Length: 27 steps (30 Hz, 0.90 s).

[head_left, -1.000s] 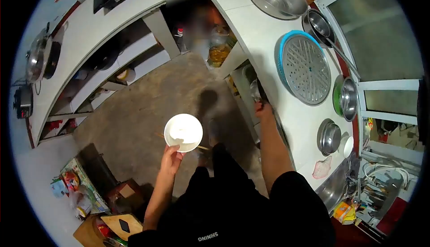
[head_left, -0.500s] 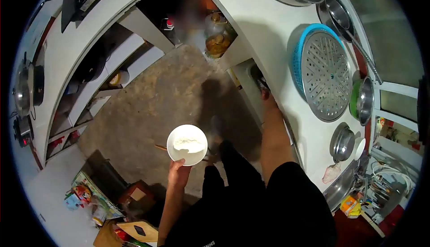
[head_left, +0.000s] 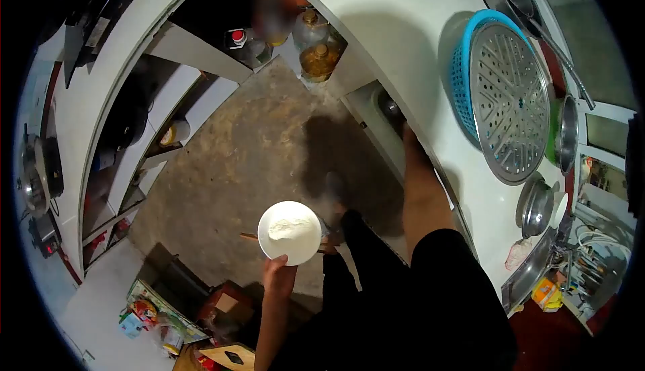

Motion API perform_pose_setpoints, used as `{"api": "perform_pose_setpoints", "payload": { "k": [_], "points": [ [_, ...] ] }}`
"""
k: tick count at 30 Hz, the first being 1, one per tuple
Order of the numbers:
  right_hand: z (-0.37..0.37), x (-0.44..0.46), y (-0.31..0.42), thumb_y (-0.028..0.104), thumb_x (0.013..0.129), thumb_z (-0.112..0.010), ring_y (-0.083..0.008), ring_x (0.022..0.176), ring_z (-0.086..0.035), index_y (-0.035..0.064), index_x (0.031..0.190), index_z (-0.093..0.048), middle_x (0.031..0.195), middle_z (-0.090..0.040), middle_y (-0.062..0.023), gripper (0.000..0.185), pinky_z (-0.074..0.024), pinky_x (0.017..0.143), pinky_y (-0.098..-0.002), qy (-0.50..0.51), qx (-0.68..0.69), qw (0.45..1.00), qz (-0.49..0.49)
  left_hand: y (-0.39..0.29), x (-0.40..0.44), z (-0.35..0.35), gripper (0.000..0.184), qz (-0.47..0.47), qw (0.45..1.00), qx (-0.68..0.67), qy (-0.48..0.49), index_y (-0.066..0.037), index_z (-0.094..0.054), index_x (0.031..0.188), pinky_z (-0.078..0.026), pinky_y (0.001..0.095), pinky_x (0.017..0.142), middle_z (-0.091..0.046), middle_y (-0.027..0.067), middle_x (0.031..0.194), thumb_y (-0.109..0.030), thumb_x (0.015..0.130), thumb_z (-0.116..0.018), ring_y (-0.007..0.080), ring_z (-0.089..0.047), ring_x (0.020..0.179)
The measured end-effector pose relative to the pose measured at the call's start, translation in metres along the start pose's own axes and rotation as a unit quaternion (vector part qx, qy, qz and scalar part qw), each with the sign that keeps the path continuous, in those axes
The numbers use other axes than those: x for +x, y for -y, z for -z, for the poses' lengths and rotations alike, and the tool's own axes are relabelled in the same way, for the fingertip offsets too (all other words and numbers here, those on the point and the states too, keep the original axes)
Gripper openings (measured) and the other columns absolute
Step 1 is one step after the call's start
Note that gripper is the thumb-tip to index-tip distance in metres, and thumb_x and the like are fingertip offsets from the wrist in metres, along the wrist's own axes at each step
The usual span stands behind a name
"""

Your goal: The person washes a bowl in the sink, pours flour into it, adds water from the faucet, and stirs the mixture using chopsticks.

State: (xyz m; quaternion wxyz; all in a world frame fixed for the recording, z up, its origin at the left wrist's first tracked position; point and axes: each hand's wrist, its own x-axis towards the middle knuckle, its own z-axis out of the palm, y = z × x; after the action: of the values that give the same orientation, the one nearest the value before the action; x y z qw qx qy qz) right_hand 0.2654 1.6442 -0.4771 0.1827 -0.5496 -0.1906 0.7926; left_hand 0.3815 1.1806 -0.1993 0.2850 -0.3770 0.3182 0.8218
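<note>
My left hand [head_left: 279, 277] grips a white bowl [head_left: 304, 253] from its near side, with the thumb over the rim. White powder [head_left: 290, 228] lies in the bowl. Thin brown sticks, like chopsticks [head_left: 248, 236], poke out on both sides beneath it. My right forearm [head_left: 424, 193] reaches down past the counter edge into an open cabinet [head_left: 369, 112]. The counter hides my right hand, so its fingers and anything in them cannot be seen. A dark rounded object [head_left: 390, 107] shows inside the cabinet near it.
On the white counter [head_left: 376, 15] stand a blue basket [head_left: 460, 78] with a perforated steel plate [head_left: 508, 105], and metal bowls [head_left: 537, 211]. Large bottles [head_left: 318, 60] sit under the corner. Open shelves [head_left: 191, 105] line the left. Bags and boxes [head_left: 144, 314] lie at lower left.
The view has shifted, so the counter and bowl appear at different places. My right hand, partly visible at the cabinet before, has gone further in, out of sight. My left hand still holds the bowl.
</note>
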Motion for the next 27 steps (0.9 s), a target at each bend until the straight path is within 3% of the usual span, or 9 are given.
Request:
{"api": "perform_pose_setpoints", "payload": {
  "k": [16, 27],
  "points": [
    [0.021, -0.011, 0.004, 0.037, 0.083, -0.050, -0.0167, 0.052, -0.051, 0.0057, 0.087, -0.056, 0.067, -0.056, -0.0060, 0.032, -0.0398, 0.040, -0.0260, 0.042, 0.050, 0.998, -0.004, 0.002, -0.001, -0.016, 0.069, 0.003, 0.999, 0.037, 0.022, -0.004, -0.031, 0.129, -0.032, 0.0401, 0.100, -0.042, 0.0118, 0.126, -0.012, 0.068, -0.061, 0.0263, -0.040, 0.117],
    [0.062, -0.059, 0.018, 0.036, 0.082, -0.051, -0.0168, 0.050, -0.049, 0.0044, 0.086, -0.056, 0.065, -0.055, -0.0062, 0.032, -0.0384, 0.039, -0.0256, 0.182, 0.075, 0.975, -0.102, -0.001, -0.024, -0.016, 0.066, 0.003, 0.997, 0.062, 0.045, -0.003, -0.032, 0.129, -0.028, 0.0414, 0.101, -0.042, 0.0112, 0.127, -0.013, 0.069, -0.057, 0.0266, -0.039, 0.118]
  ]
}}
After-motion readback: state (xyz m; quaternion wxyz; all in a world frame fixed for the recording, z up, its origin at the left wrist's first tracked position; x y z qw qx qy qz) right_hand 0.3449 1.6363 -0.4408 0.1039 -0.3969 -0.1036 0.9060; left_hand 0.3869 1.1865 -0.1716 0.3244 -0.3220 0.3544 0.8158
